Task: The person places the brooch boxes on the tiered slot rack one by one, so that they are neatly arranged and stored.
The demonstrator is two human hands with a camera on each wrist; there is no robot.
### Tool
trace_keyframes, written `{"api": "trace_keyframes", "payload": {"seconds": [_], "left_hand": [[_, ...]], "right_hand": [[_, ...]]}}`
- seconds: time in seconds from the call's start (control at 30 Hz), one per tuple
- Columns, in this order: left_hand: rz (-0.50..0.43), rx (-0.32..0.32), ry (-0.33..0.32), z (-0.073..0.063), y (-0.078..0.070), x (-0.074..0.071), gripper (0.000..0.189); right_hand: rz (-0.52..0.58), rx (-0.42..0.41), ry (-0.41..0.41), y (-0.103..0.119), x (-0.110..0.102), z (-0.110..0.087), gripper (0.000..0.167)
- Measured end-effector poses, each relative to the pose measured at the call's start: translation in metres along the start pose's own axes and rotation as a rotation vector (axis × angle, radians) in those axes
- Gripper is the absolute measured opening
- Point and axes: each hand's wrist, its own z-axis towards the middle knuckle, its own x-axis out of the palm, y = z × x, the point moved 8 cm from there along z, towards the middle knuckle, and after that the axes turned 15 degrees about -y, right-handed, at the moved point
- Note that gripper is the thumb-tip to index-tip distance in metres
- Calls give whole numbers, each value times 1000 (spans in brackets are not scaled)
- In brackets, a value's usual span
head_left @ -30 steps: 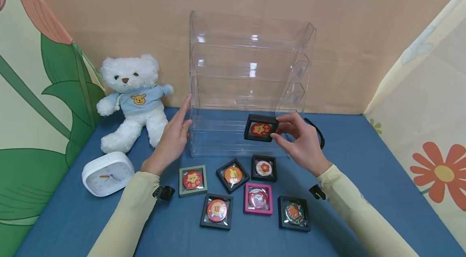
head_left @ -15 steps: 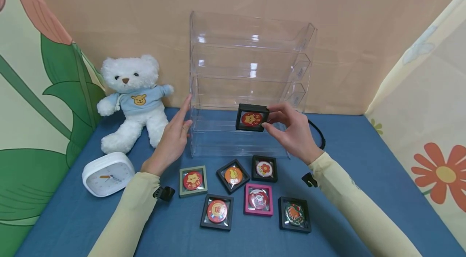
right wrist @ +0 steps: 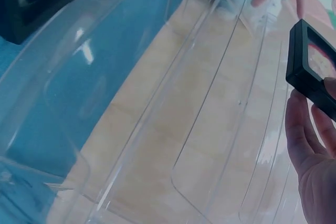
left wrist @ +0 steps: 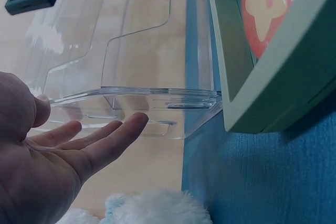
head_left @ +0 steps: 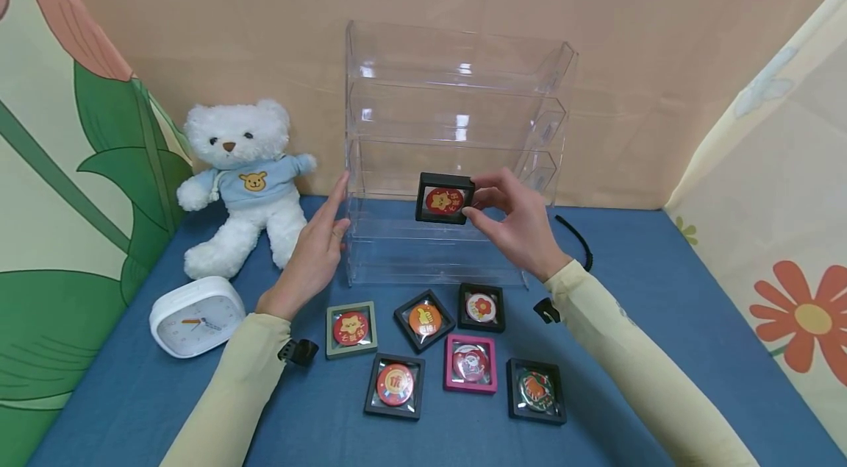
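My right hand (head_left: 512,220) pinches a black square display frame (head_left: 445,199) by its right side, thumb in front and fingers behind. A red round badge with a yellow star figure shows inside it. The framed badge is held up before the lower tiers of a clear acrylic tiered rack (head_left: 456,114). In the right wrist view the same frame (right wrist: 302,66) sits at the fingertips, off the rack's front. My left hand (head_left: 307,254) has its fingers extended along the rack's left side; in the left wrist view the fingers (left wrist: 113,142) lie right at the clear side panel.
On the blue cloth before the rack lie several framed badges, among them a green frame (head_left: 329,331), a magenta frame (head_left: 469,386) and a black frame (head_left: 537,415). A white teddy bear (head_left: 265,213) and a white clock (head_left: 196,316) stand left. A black cord (head_left: 582,243) lies right.
My right hand has carried the black frame up and to the left, from before the lowest tier to a higher one. My left hand stays at the rack's left side.
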Motion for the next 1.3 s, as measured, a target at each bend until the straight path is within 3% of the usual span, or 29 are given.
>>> {"api": "trace_keyframes", "payload": {"seconds": [1.3], "left_hand": [[1,13,-6,0,0,-1,75]], "right_hand": [[62,-62,-49,4,43,51,41]]}}
